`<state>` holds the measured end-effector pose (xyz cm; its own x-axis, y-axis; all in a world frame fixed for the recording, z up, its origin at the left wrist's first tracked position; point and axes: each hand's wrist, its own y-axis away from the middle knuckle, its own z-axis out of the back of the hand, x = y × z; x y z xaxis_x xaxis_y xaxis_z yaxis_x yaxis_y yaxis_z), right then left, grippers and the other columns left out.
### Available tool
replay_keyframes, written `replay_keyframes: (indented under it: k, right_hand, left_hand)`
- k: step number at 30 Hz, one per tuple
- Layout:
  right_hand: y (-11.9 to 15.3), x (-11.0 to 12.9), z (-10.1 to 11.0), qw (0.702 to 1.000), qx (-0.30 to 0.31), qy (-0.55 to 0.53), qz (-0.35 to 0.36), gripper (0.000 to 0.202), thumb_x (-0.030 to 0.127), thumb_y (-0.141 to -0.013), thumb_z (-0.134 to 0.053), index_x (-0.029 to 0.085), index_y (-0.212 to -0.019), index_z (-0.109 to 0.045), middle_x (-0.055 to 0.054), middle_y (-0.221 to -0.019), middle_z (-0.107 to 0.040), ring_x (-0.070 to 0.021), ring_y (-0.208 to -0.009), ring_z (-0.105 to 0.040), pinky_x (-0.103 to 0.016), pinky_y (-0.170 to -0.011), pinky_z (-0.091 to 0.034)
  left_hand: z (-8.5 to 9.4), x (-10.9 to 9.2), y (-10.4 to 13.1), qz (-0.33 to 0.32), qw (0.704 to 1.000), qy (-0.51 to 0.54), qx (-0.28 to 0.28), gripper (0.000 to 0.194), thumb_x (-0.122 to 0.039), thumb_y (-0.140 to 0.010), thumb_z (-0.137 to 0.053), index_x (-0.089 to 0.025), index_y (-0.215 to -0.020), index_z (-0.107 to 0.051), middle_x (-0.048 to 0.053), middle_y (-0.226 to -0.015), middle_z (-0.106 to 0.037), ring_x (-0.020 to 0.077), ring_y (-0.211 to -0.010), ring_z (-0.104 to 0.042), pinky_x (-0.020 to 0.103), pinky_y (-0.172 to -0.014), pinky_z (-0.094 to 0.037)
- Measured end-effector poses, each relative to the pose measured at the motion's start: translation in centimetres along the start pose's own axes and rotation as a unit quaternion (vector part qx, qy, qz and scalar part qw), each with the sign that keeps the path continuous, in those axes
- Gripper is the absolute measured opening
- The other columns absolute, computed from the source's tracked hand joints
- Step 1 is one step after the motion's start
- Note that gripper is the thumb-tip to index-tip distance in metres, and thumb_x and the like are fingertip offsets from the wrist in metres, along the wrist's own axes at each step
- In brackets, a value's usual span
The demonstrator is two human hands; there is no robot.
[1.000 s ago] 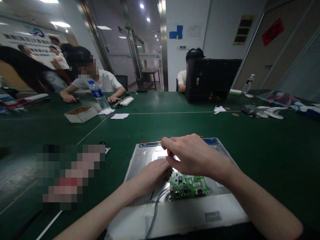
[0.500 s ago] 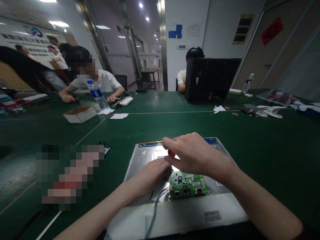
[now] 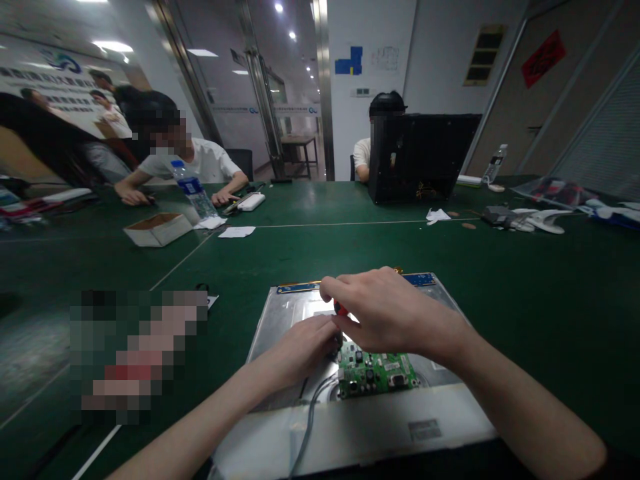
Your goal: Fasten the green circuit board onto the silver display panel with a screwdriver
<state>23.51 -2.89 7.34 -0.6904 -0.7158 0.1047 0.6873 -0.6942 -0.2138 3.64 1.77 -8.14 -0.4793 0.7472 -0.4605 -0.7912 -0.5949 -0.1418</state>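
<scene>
A green circuit board (image 3: 377,373) lies on the metal back of a flat display panel (image 3: 260,333) in front of me. My right hand (image 3: 385,310) is closed around the red-and-black handle of a screwdriver (image 3: 341,308), over the board's far left corner; the shaft and tip are hidden. Low at that same corner, my left hand (image 3: 313,340) has its fingers bent together beside the screwdriver, and what they pinch is hidden. A grey cable (image 3: 311,417) runs from the board's left side toward me. Along the panel's far edge sits a narrow blue board (image 3: 420,280).
A small open box (image 3: 159,230) and a water bottle (image 3: 193,190) stand at the far left. One person (image 3: 200,160) sits behind them; another person (image 3: 363,157) is partly behind a black casing (image 3: 425,157). White scraps (image 3: 437,215) and plastic parts (image 3: 530,219) lie at the right.
The view has shifted very slightly. Both hands stay at the board's far left corner, with the right hand still on the screwdriver and only slightly moved.
</scene>
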Motion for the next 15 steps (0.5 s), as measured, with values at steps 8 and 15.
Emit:
replay_keyframes:
  k: [8,15]
  right_hand:
    - [-0.5,-0.1,-0.6,0.999,-0.018,0.032,-0.012,0.013,0.028,-0.089,-0.056,0.017,-0.097,-0.055,-0.002,-0.081,-0.069,-0.0141,-0.062,-0.055,-0.029,-0.049,-0.018]
    - [-0.5,-0.2,-0.4,0.999,-0.015,0.028,-0.019,0.018,0.036,-0.09,-0.06,0.018,-0.094,-0.056,-0.002,-0.078,-0.069,-0.0148,-0.063,-0.057,-0.029,-0.05,-0.018]
  left_hand:
    - [1.5,-1.5,-0.1,0.006,1.0,-0.029,0.007,0.014,-0.015,-0.091,-0.045,-0.018,-0.096,-0.057,0.006,-0.097,-0.065,0.0224,-0.085,-0.06,0.036,-0.078,-0.049]
    - [1.3,-1.4,-0.1,-0.002,0.999,-0.046,0.019,0.017,-0.017,-0.093,-0.042,-0.017,-0.095,-0.058,0.008,-0.1,-0.064,0.0226,-0.086,-0.06,0.036,-0.076,-0.049]
